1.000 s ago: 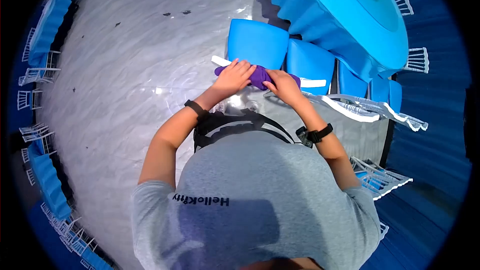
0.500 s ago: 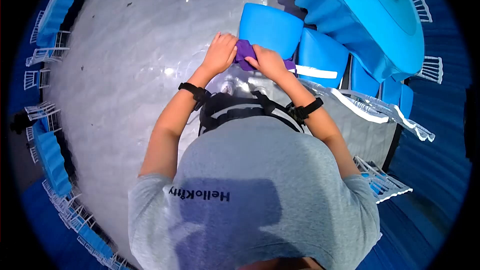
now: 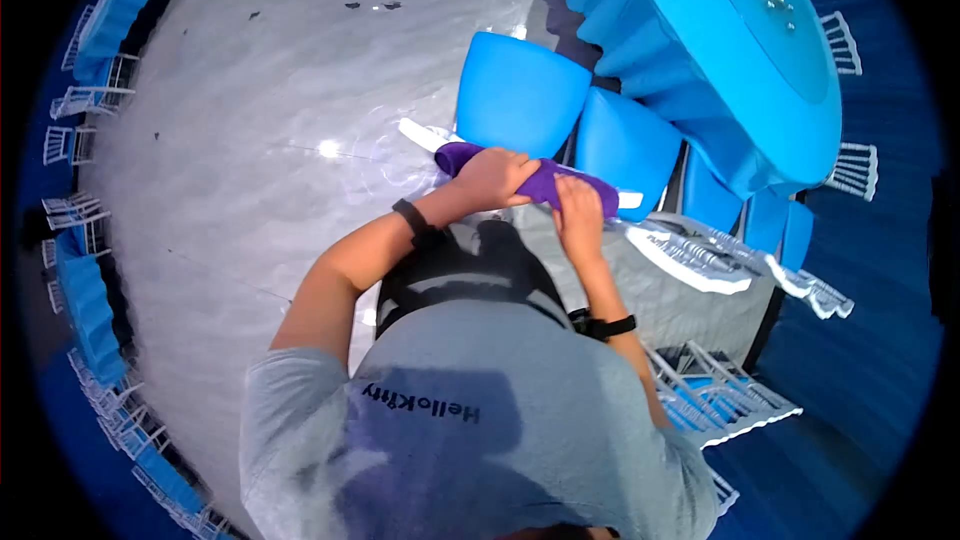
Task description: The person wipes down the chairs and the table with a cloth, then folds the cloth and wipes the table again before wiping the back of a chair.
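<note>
1. The purple cloth (image 3: 545, 184) lies wrapped along a white rail (image 3: 417, 134), the top of a chair back; the rail's bare ends stick out past it on both sides.
2. The left hand (image 3: 493, 179) lies across the cloth, left of its middle, fingers bent over it and pointing right, gripping it against the rail.
3. The right hand (image 3: 580, 215) comes from the person's side, its fingers close together and hooked over the right half of the cloth, holding it; the thumbs' exact places under the cloth I cannot tell.
4. Between the hands, which are just beside each other, a short stretch of cloth shows; more runs out left of the left hand and right of the right hand, near the rail's ends.
5. Beyond the cloth is a blue seat (image 3: 525, 90), with a second seat (image 3: 627, 150) to its right.
6. A round table (image 3: 775, 110) under a blue cover stands farther right, apart from both hands.
7. Each wrist bears a black band, the left one (image 3: 416, 224) and the right one (image 3: 604, 326).
</note>
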Demonstrator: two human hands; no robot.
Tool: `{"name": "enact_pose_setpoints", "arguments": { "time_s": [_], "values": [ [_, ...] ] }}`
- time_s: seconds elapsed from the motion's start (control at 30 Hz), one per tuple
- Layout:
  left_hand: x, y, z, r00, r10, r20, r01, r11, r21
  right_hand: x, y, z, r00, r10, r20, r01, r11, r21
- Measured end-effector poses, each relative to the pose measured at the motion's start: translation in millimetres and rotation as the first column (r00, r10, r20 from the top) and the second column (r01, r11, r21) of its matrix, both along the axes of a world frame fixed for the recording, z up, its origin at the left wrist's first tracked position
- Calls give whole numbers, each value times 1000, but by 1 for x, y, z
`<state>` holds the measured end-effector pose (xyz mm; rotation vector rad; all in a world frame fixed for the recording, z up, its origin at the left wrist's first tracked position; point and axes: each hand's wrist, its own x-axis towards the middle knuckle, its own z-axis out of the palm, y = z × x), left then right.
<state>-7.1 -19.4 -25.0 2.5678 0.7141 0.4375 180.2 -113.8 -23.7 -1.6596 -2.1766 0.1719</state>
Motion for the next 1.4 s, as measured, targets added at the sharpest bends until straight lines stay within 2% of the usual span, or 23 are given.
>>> {"name": "enact_pose_setpoints", "arguments": {
  "time_s": [0.07,0.13,0.2,0.23,0.27,0.3,0.37,0.47,0.5,0.53,0.6,0.67,0.73,0.8,0.87,0.93,1.03,1.13,1.2,1.3,1.33,1.4],
  "values": [
    [5,0,5,1000,-11,4,11,998,-60,-6,2,5,996,-20,-89,18,1000,-24],
    [-2,-1,8,1000,-19,23,21,996,-86,-16,5,8,995,-44,-93,44,999,-4],
    [-13,-4,7,1000,-22,-5,22,997,-81,-21,10,10,997,12,-79,-17,998,-62],
    [-18,-4,7,1000,-6,-9,6,998,-65,-25,17,17,989,56,-137,-69,993,-91],
    [-23,-2,7,1000,12,-7,-12,999,-44,-31,21,19,990,40,-136,-51,995,-83],
    [-32,-1,14,998,26,-54,-31,996,-82,-37,25,21,989,76,-125,-93,986,-138],
    [-56,10,22,999,8,-36,-11,998,-65,-55,36,26,982,143,-122,-168,960,-222],
    [-97,33,19,1000,-18,-5,17,994,-111,-98,51,20,989,92,-116,-119,962,-246],
    [-110,41,17,1000,1,30,3,990,-139,-116,58,19,991,67,-113,-88,978,-188],
    [-124,51,14,998,19,66,-8,986,-168,-136,67,23,992,23,-120,-47,978,-203],
    [-155,72,4,993,14,115,4,989,-151,-171,87,18,989,-27,-145,-3,980,-198],
    [-185,97,-1,989,7,145,46,931,-362,-204,114,15,989,-50,-141,18,976,-216],
    [-218,117,-2,982,-34,185,94,940,-328,-232,132,15,987,-69,-145,28,963,-268],
    [-251,132,23,997,61,39,-29,828,-559,-265,153,18,965,-154,-212,61,919,-390],
    [-282,158,30,998,70,8,-55,844,-533,-288,178,17,955,-112,-274,22,950,-312],
    [-300,176,33,997,70,-40,-80,851,-518,-306,203,29,958,-159,-238,44,903,-427],
    [-310,209,41,964,250,95,-170,846,-506,-321,243,43,917,-240,-320,109,920,-376],
    [-308,249,36,968,189,163,-83,859,-505,-321,277,45,882,-316,-349,166,903,-397],
    [-297,269,25,981,145,133,-48,832,-553,-308,293,29,868,-358,-344,196,884,-425],
    [-288,312,18,989,120,85,-28,719,-694,-291,332,6,826,-419,-377,173,824,-539],
    [-285,331,11,991,111,77,-28,723,-691,-289,349,3,818,-425,-386,175,825,-537],
    [-274,377,-5,974,40,223,112,771,-627,-279,392,0,802,-451,-392,235,841,-487]
  ]
}}
